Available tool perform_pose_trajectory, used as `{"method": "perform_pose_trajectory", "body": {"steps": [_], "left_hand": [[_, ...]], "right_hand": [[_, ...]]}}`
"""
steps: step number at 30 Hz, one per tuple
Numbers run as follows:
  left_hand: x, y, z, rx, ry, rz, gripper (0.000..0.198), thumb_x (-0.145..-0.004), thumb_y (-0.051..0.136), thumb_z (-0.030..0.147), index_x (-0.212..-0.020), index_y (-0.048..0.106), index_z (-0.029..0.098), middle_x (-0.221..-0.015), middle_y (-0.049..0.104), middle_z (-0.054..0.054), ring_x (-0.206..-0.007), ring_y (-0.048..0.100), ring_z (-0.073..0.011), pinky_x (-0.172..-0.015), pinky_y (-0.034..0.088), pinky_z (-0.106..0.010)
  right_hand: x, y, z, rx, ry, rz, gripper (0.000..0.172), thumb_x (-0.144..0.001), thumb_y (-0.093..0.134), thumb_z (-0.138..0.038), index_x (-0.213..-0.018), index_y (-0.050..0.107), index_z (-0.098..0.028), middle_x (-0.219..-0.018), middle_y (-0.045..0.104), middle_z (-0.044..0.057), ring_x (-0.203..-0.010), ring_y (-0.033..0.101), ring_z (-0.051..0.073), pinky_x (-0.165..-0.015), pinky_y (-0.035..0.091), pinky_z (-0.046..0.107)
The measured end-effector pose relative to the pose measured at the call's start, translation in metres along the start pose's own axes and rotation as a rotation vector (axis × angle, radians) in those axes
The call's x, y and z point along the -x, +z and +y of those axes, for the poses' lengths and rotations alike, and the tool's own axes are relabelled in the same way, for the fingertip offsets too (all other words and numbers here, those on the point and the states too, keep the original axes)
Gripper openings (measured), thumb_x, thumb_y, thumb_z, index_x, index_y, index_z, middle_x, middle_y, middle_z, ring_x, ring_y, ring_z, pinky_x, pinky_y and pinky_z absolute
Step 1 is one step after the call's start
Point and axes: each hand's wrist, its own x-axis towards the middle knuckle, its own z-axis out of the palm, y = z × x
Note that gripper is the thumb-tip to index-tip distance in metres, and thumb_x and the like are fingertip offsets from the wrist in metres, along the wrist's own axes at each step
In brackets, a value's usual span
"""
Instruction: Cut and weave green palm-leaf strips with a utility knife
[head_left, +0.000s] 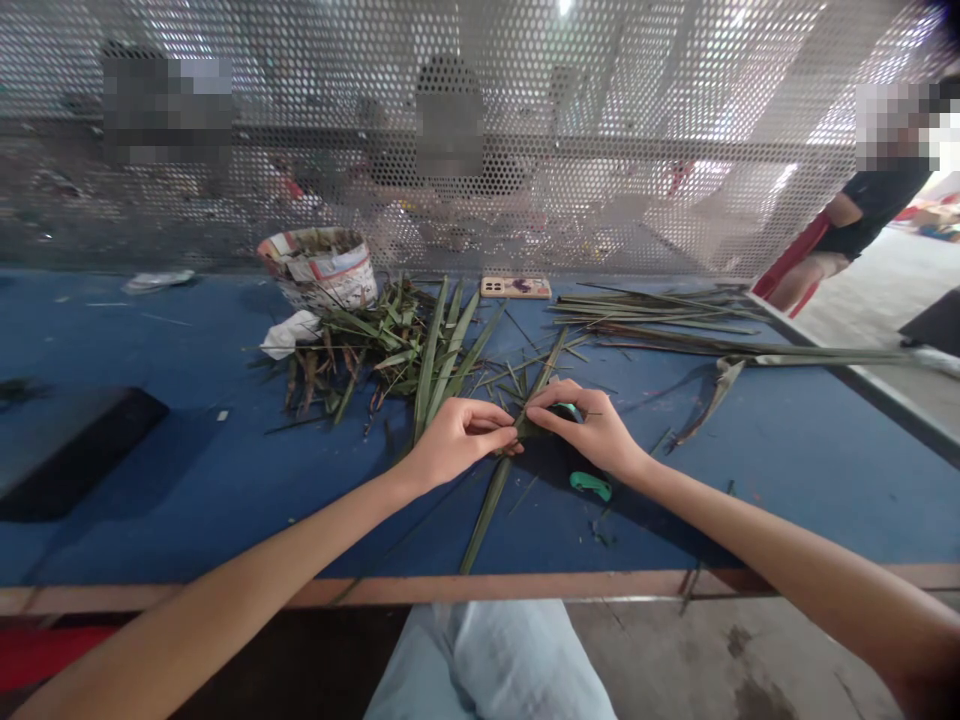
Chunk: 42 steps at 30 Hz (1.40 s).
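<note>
Pinching palm leaf (487,505), left hand (457,445), right hand (592,428) partly hide teal object (570,408)

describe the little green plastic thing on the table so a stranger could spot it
Start at the blue tabletop, then find the person's right hand pinching a narrow green leaf. Just below that hand lies a small teal-green plastic object, smooth and bright, unlike the dull, narrow leaves.

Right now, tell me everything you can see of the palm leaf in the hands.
The palm leaf is a long, narrow, dull green blade. It slants from a pointed lower end, over the blue table, up between the left hand and right hand, whose fingers pinch it near the middle. Its upper part narrows away. Whether it touches the table cannot be told.
</note>
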Motion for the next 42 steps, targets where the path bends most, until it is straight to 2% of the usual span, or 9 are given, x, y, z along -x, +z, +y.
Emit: {"method": "perform_pose_trajectory", "body": {"steps": [10,18,21,25,28,30,32,38,42], "left_hand": [[-0.001,-0.001,-0.003,0.007,0.020,-0.001,0.012,-0.076,0.068,0.022,-0.081,0.069,0.012,-0.075,0.074,-0.009,-0.074,0.072,-0.0196,-0.069,0.055,-0.026],[0.000,-0.004,0.002,0.112,-0.038,-0.050,0.016,-0.073,0.071,0.027,-0.081,0.069,0.013,-0.073,0.073,-0.008,-0.074,0.071,-0.0197,-0.069,0.054,-0.027],[-0.001,-0.011,0.007,0.321,-0.062,-0.152,0.031,-0.077,0.066,0.039,-0.087,0.070,0.010,-0.081,0.074,-0.012,-0.077,0.070,-0.0223,-0.075,0.054,-0.032],[-0.006,-0.021,0.010,0.601,-0.093,-0.236,0.060,-0.083,0.044,0.060,-0.097,0.069,0.007,-0.099,0.071,-0.020,-0.085,0.070,-0.0266,-0.079,0.054,-0.037],[-0.007,-0.019,0.006,0.496,-0.037,-0.151,0.041,-0.084,0.052,0.047,-0.097,0.068,0.011,-0.090,0.073,-0.013,-0.075,0.070,-0.0209,-0.072,0.054,-0.032],[-0.005,-0.014,0.003,0.349,0.000,-0.105,0.029,-0.078,0.065,0.033,-0.099,0.066,0.013,-0.084,0.072,-0.008,-0.068,0.068,-0.0159,-0.067,0.052,-0.027],[-0.003,-0.008,0.002,0.287,0.028,-0.094,0.031,-0.071,0.073,0.027,-0.097,0.065,0.014,-0.078,0.071,-0.005,-0.063,0.065,-0.0137,-0.062,0.051,-0.025],[-0.001,-0.008,0.005,0.349,0.018,-0.059,0.025,-0.070,0.075,0.030,-0.088,0.067,0.014,-0.074,0.068,-0.001,-0.060,0.063,-0.0112,-0.062,0.052,-0.025],[-0.003,-0.012,0.002,0.351,0.023,-0.091,0.031,-0.069,0.076,0.028,-0.096,0.069,0.016,-0.080,0.069,-0.002,-0.060,0.062,-0.0099,-0.063,0.052,-0.025]], "right_hand": [[0.001,-0.001,-0.003,0.029,-0.045,-0.015,0.014,-0.087,0.059,-0.031,-0.086,0.069,-0.022,-0.091,0.069,0.004,-0.092,0.059,0.020,-0.087,0.043,0.036],[0.000,-0.001,-0.003,-0.012,0.011,-0.010,0.017,-0.085,0.062,-0.037,-0.081,0.068,-0.022,-0.083,0.068,0.003,-0.084,0.058,0.019,-0.081,0.042,0.034],[-0.002,-0.002,-0.001,-0.162,0.114,-0.038,0.023,-0.083,0.063,-0.042,-0.079,0.066,-0.019,-0.081,0.066,0.003,-0.079,0.057,0.017,-0.077,0.044,0.031],[-0.005,-0.006,0.001,-0.433,0.309,0.020,0.027,-0.078,0.067,-0.044,-0.080,0.065,-0.018,-0.077,0.062,0.001,-0.069,0.054,0.012,-0.064,0.043,0.024],[-0.006,-0.008,0.000,-0.532,0.406,0.043,0.027,-0.074,0.071,-0.044,-0.079,0.065,-0.017,-0.071,0.058,0.000,-0.059,0.049,0.009,-0.053,0.039,0.022],[-0.005,-0.007,-0.001,-0.553,0.418,0.017,0.028,-0.074,0.071,-0.044,-0.076,0.065,-0.017,-0.068,0.057,0.000,-0.057,0.048,0.009,-0.051,0.039,0.022],[-0.004,-0.005,-0.004,-0.552,0.398,-0.012,0.028,-0.074,0.071,-0.044,-0.075,0.065,-0.017,-0.068,0.058,0.000,-0.058,0.050,0.010,-0.052,0.041,0.022],[0.000,-0.001,-0.013,-0.498,0.357,-0.071,0.032,-0.074,0.069,-0.047,-0.076,0.064,-0.015,-0.066,0.058,0.001,-0.061,0.051,0.010,-0.055,0.044,0.022],[0.000,0.000,-0.016,-0.502,0.343,-0.104,0.032,-0.075,0.069,-0.047,-0.078,0.063,-0.016,-0.069,0.059,0.000,-0.061,0.052,0.010,-0.057,0.043,0.023]]}}
